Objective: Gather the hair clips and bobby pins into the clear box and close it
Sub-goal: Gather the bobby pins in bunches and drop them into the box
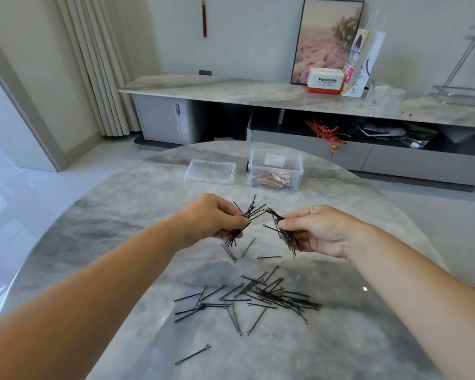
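Note:
My left hand (214, 218) pinches a bunch of black bobby pins (248, 215) above the table. My right hand (318, 229) grips a second bunch of bobby pins (285, 237), and the two bunches almost touch at their tips. Below the hands, several loose bobby pins (261, 294) lie scattered on the marble. One single pin (192, 355) lies apart near the front. At the far side stands the clear box (274, 171), open, with brownish hair clips (272, 179) inside. Its clear lid (210, 171) lies flat to the left of it.
The round grey marble table (121, 229) has its curved far edge just behind the box. Beyond it runs a long low cabinet (231, 91) with a white Panasonic box (325, 79), a paper bag and a framed picture.

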Tool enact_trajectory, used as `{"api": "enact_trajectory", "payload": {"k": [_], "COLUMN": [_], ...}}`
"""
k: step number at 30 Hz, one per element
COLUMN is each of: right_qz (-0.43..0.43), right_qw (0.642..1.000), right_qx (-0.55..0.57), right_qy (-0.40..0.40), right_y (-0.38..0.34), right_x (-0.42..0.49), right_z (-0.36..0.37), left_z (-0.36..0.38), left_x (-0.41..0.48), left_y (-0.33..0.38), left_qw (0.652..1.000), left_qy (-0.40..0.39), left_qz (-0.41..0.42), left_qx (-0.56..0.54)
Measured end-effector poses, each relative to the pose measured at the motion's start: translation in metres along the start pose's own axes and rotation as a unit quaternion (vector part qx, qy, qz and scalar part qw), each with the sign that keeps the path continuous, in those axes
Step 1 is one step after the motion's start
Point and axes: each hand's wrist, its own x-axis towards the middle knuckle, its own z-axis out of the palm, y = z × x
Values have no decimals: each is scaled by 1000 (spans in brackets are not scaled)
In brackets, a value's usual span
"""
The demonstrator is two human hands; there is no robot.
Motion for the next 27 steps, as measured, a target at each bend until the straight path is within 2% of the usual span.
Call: {"api": "enact_trajectory", "payload": {"k": [3, 7, 12, 17, 22, 27], "right_qz": [-3, -39, -122, -174, -190, -187], "right_qw": [1000, 998, 982, 949, 935, 952], "right_qx": [29, 13, -73, -181, -248, -194], "right_qy": [10, 40, 124, 191, 166, 147], "right_y": [-29, -84, -129, -133, -122, -117], "right_x": [21, 58, 114, 162, 188, 189], "right_z": [-8, -27, -46, -57, -61, -68], "left_z": [-5, -13, -17, -7, -2, 0], "left_x": [29, 81, 163, 223, 242, 241], "left_y": [21, 56, 91, 91, 79, 78], "left_qw": [999, 998, 992, 980, 971, 967], "left_qy": [25, 59, 115, 142, 136, 120], "left_qz": [-2, 15, 32, 40, 40, 46], "left_qx": [-32, -36, 50, 133, 194, 221]}}
